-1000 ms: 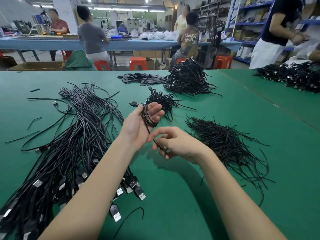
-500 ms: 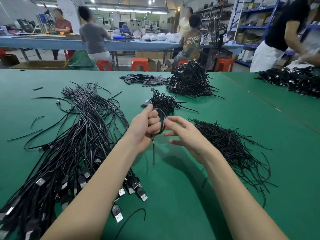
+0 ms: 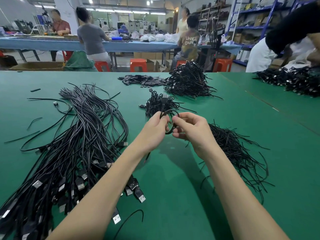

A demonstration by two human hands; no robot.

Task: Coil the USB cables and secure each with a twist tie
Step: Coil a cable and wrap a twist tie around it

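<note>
A small coil of black USB cable (image 3: 170, 112) is held up over the green table (image 3: 173, 179) between both hands. My left hand (image 3: 154, 129) grips its left side, and a loose end hangs down below the wrist. My right hand (image 3: 192, 129) pinches the right side of the coil with thumb and fingertips; whether a twist tie is between them I cannot tell. Straight uncoiled USB cables (image 3: 72, 144) lie in a big bundle at the left. Loose black twist ties (image 3: 237, 151) are heaped at the right. A small pile of coiled cables (image 3: 159, 103) sits just beyond the hands.
A larger heap of coiled cables (image 3: 188, 82) and flat black pieces (image 3: 138, 80) lie further back. Another cable pile (image 3: 294, 80) is at the far right, where a person (image 3: 270, 47) stands. Other people sit at a blue table (image 3: 52, 44) beyond.
The hanging cable end has been wound up into the coil. My right hand moved up from below and now pinches the coil's right side; both hands rose slightly.
</note>
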